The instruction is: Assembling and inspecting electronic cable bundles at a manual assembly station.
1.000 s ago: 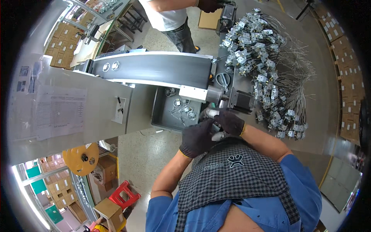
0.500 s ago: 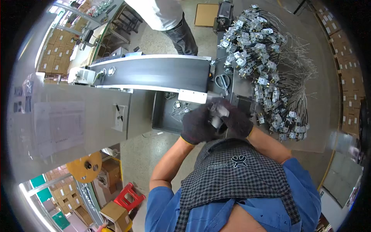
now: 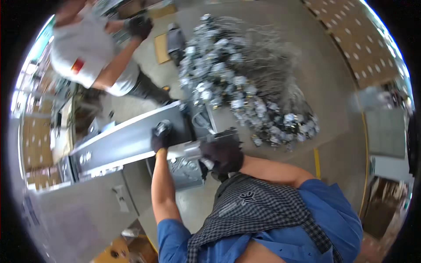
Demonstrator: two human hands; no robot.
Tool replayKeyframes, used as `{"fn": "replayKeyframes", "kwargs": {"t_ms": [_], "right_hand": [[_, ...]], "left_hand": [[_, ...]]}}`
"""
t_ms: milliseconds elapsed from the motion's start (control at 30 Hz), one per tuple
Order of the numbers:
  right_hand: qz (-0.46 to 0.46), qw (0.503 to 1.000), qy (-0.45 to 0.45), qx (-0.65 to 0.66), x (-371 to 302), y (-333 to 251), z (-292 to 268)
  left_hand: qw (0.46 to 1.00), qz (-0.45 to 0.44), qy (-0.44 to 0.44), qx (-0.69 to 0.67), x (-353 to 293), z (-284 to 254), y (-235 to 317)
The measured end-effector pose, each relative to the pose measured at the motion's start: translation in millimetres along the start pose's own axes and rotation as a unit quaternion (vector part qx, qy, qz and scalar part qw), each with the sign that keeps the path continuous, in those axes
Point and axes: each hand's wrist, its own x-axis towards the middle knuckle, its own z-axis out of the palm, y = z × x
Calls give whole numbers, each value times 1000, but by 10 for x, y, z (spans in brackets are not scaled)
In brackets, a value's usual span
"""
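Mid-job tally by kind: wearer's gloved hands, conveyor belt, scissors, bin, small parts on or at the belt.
Gloved hands: 2 (left hand, right hand)
Conveyor belt: 1
Scissors: 1
Bin: 1
Small parts: 3 (two on the belt, one part at the left hand)
Total: 8

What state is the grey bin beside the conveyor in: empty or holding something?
Holding something: blurred, light-coloured small pieces show inside the grey bin; exactly how full, I cannot tell.
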Motion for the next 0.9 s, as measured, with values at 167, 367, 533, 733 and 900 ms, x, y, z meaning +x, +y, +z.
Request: {"fn": "replayKeyframes", "kwargs": {"t_ms": [167,367,533,733,900], "right_hand": [[169,970,177,-3,-451,320,-500],[324,843,337,-267,-1050,836,-1758],[447,817,41,-361,-1337,419,-1784],[380,890,73,-242,-1544,669,-1834],[440,736,160,489,-1407,31,-1715]], "left_hand": [[979,-117,32,-164,-1137,-7,1039],[943,-75,32,-322,-2641,224,689],[947,-31,89,-307,-3068,200,1101],[928,-14,10,-373,-2973,45,1681],[911,41,-157,-379,-2898,104,2076]]}}
